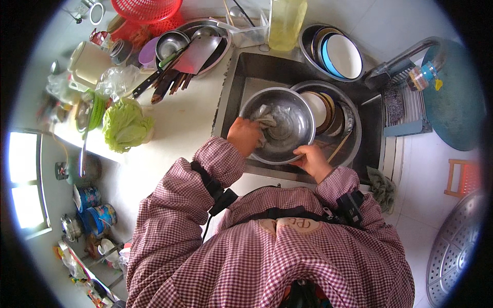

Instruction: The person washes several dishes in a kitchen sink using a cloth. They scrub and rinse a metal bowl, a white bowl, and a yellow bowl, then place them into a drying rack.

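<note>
A stainless steel bowl (289, 131) is tilted over the sink, its shiny inside facing me. My right hand (314, 161) grips its near rim, thumb on the inner side. Inside the bowl's left part, my left hand (245, 135) has hold of a crumpled grey cloth (265, 120), pressed against the wall; its fingertips are partly hidden. Beneath and to the right of the bowl, a larger metal basin (356, 148) stands in the dark sink (258, 63), holding several bowls (316, 109) and what looks like a pair of wooden chopsticks (339, 146).
A faucet (400, 54) rises at the right. Behind the sink stand stacked bowls (344, 57) and a jug of yellow liquid (287, 25). On the left counter lie a cleaver (200, 54), knives (148, 82) and lettuce (125, 125). A rag (381, 188) hangs at the sink's front right.
</note>
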Tool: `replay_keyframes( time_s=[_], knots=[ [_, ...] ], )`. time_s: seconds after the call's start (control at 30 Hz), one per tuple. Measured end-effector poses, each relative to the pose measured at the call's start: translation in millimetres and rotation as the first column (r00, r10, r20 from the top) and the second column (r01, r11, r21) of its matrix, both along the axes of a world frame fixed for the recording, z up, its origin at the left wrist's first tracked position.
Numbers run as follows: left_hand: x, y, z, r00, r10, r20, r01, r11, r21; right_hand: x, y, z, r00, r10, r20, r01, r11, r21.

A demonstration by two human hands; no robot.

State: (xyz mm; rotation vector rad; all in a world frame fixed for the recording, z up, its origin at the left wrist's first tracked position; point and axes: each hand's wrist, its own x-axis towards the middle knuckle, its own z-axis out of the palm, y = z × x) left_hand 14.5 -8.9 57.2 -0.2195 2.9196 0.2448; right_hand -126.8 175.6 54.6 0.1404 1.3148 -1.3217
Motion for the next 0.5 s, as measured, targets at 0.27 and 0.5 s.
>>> replay_keyframes(
  time_s=[0.27, 0.5],
  knots=[
    [-50, 31, -26, 0.892, 0.406, -0.198, -0.256, 0.816, 0.518, -4, 2, 0, 0.996, 0.001, 0.085, 0.008, 0.995, -0.104],
    [-66, 61, -18, 0.885, 0.448, 0.125, -0.238, 0.204, 0.95, -8, 4, -16, 0.997, -0.001, 0.077, 0.01, 0.993, -0.116]
  ],
)
